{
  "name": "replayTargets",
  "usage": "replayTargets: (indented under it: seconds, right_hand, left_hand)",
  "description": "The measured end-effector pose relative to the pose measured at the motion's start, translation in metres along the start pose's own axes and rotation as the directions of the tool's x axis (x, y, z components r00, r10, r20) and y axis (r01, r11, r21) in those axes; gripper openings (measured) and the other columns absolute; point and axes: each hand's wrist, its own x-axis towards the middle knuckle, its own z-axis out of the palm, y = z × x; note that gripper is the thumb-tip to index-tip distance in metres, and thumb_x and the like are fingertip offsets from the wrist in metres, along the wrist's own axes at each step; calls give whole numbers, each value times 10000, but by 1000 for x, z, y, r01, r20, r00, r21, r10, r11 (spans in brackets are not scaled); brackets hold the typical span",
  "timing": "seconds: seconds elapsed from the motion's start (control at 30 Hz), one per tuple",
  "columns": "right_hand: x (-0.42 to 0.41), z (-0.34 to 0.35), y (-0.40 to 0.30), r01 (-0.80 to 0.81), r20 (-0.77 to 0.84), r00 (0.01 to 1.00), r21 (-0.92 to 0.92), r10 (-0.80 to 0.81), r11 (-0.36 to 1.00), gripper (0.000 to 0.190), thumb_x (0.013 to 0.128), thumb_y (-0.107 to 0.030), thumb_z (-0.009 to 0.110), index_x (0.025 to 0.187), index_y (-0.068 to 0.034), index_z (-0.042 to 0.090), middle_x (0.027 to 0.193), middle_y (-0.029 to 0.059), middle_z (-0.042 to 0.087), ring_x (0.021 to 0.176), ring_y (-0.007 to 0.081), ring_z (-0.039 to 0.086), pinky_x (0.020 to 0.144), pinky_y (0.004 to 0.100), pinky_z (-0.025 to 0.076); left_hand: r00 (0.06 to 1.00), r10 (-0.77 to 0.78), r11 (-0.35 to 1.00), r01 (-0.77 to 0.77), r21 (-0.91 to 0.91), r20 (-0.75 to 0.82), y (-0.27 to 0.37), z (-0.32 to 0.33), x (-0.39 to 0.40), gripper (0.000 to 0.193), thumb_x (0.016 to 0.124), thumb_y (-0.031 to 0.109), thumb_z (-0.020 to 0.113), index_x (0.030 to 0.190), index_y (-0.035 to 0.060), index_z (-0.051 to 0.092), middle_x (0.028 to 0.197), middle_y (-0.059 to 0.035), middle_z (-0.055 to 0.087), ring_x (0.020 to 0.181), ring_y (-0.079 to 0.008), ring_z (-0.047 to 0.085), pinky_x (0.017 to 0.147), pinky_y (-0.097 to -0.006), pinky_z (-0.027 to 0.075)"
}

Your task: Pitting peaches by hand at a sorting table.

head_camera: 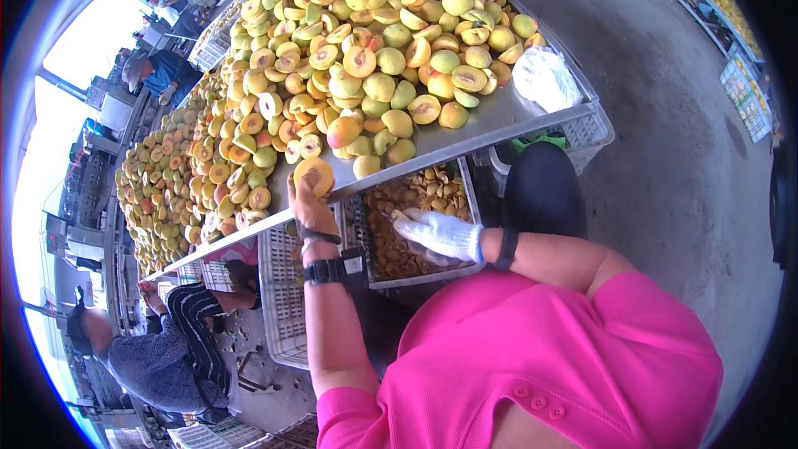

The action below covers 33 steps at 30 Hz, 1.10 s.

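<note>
My left hand, bare with bands at the wrist, holds a halved yellow stone fruit, seemingly a peach, at the metal table's edge. My right hand wears a white knitted glove and is over a crate holding fruit pieces and brown scraps. Its fingers lie close together; something small and dark shows at their tips, too unclear to name. Beyond both hands, a large heap of halved fruit, cut faces and stones partly showing, covers much of the metal table.
A white plastic bag lies on the table's right corner. An empty-looking perforated crate stands left below. A seated person is at the left, another farther back. Fruit crates stand at the right.
</note>
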Motion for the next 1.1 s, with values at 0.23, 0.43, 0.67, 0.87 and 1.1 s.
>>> replayTargets:
  seconds: [0.23, 0.43, 0.67, 0.87, 1.1]
  right_hand:
    - [12, 1, 1, 467, 32, 874, -338, -485, 817, 277, 965, -344, 555, 1091, -109, 630, 750, 36, 603, 548, 165, 567, 483, 289, 438]
    - [14, 12, -12, 617, 174, 732, -579, -659, 532, 321, 958, -307, 540, 1063, -7, 585, 901, 208, 626, 781, 393, 623, 670, 457, 487]
    - [9, 14, -34, 454, 183, 864, -686, -469, 569, 404, 965, -373, 501, 1053, 14, 578, 923, 269, 623, 829, 434, 618, 699, 496, 483]
    - [-3, 27, -44, 384, 117, 898, -678, -424, 627, 444, 969, -395, 485, 1043, 35, 565, 901, 287, 623, 836, 443, 620, 717, 500, 484]
    - [7, 24, -27, 412, 176, 873, -763, -454, 497, 457, 968, -387, 467, 1070, 54, 533, 857, 282, 632, 814, 450, 623, 708, 486, 499]
  left_hand:
    - [994, 72, 991, -81, 110, 84, 42, 16, -79, 442, 861, 172, 668, 1222, -33, 516, 1137, -168, 614, 948, -290, 665, 856, -343, 521]
    - [896, 404, 770, -441, 461, 183, 47, 9, -112, 398, 964, 71, 528, 1332, -46, 431, 1313, -198, 537, 1094, -227, 596, 923, -352, 509]
    - [992, 39, 998, -32, -55, 122, 70, 17, -124, 412, 955, 140, 495, 1331, -17, 441, 1313, -171, 547, 1125, -281, 580, 953, -345, 473]
    - [966, 198, 970, -168, -175, 168, 30, 13, -123, 452, 1050, 257, 392, 1397, -30, 359, 1387, -162, 446, 1159, -205, 517, 1026, -329, 421]
    - [993, -38, 967, 65, -248, 111, 53, 21, -129, 492, 1059, 350, 300, 1303, -43, 470, 1254, -157, 533, 1065, -185, 549, 937, -301, 459]
